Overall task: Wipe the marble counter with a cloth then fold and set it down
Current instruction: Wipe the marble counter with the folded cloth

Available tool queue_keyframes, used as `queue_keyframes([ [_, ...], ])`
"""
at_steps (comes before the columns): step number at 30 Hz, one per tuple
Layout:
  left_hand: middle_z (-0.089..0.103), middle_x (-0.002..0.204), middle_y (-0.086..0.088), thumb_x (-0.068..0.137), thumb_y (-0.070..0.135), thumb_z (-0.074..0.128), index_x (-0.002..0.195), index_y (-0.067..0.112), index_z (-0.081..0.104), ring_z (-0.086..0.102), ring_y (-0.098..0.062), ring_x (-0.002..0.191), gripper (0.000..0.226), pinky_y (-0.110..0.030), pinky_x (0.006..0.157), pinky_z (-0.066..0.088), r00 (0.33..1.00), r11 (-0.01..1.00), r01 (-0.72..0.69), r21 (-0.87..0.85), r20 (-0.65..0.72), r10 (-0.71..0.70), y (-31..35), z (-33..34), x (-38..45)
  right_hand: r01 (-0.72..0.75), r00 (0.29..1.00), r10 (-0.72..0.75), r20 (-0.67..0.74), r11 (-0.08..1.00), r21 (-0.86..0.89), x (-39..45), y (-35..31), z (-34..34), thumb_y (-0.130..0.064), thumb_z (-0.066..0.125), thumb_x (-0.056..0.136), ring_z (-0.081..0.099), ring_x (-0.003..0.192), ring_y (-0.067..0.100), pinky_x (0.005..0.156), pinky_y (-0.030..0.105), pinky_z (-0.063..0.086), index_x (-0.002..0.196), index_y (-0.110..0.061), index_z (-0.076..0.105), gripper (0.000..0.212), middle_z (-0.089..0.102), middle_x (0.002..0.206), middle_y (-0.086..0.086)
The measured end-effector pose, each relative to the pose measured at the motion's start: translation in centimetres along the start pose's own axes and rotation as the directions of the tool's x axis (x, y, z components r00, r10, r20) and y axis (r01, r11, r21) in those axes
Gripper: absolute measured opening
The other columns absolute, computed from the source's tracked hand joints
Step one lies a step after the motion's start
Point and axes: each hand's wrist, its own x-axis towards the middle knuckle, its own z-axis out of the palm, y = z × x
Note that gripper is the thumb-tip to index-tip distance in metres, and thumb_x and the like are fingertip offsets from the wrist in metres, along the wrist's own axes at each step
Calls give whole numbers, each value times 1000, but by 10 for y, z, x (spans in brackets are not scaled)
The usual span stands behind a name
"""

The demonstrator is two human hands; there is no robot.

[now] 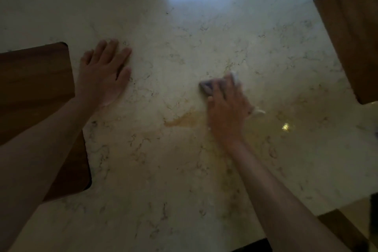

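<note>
Right hand (227, 108) presses cloth (206, 86) (bunched) on counter (184, 37); left hand (104, 71) flat.

We see the pale cloth (206, 86) bunched flat on the cream, grey-veined marble bench (184, 37), beside a wet amber smear (180, 120).

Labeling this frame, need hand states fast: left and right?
Left hand: open, flat on the marble counter, holding nothing.
Right hand: pressed down on the cloth, fingers over it.
</note>
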Motion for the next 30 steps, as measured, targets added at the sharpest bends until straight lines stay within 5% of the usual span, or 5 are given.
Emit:
queue_keyframes([
  [4, 20, 166, -6, 101, 49, 26, 153, 33, 26, 15, -28, 152, 54, -51, 118, 15, 999, 999, -25, -20, -29, 24, -5, 1, -3, 574, 802, -566, 194, 818, 13, -44, -55, 13, -33, 49, 100, 25, 151, 33, 109, 46, 31, 148, -25, 48, 48, 30, 164, 7],
  [11, 27, 163, -7, 100, 49, 27, 151, 31, 31, 21, -30, 150, 53, -54, 115, 19, 996, 999, -45, -22, -75, 43, -7, 1, -3, -31, 998, 38, 40, 986, -161, -6, 21, -6, -43, 25, 102, 24, 151, 37, 114, 51, 27, 153, -25, 39, 56, 26, 166, 8],
  [15, 29, 162, -8, 98, 47, 33, 149, 28, 37, 23, -30, 150, 55, -53, 116, 19, 998, 995, -60, -85, -39, 57, -11, 2, 1, 159, 986, -155, 61, 986, -49, 26, -52, 18, -40, 39, 102, 30, 149, 39, 112, 54, 29, 147, -26, 49, 48, 34, 163, 6],
  [22, 28, 162, -14, 98, 26, 39, 146, 15, 41, 19, -33, 152, 50, -49, 121, 11, 998, 986, 20, -164, -60, -31, -46, -17, -45, 899, 407, -882, 238, 433, 68, -10, -81, 26, -36, 40, 107, 30, 150, 32, 109, 48, 35, 149, -29, 48, 43, 34, 163, 4],
  [30, 19, 166, -2, 105, 44, 25, 155, 30, 27, 12, -24, 154, 53, -44, 122, 10, 999, 995, -34, -89, 0, 34, -43, 2, -77, 670, 733, -662, 157, 742, 0, 19, -115, 35, -42, 43, 99, 41, 143, 40, 106, 53, 36, 143, -31, 54, 46, 44, 157, 5],
])
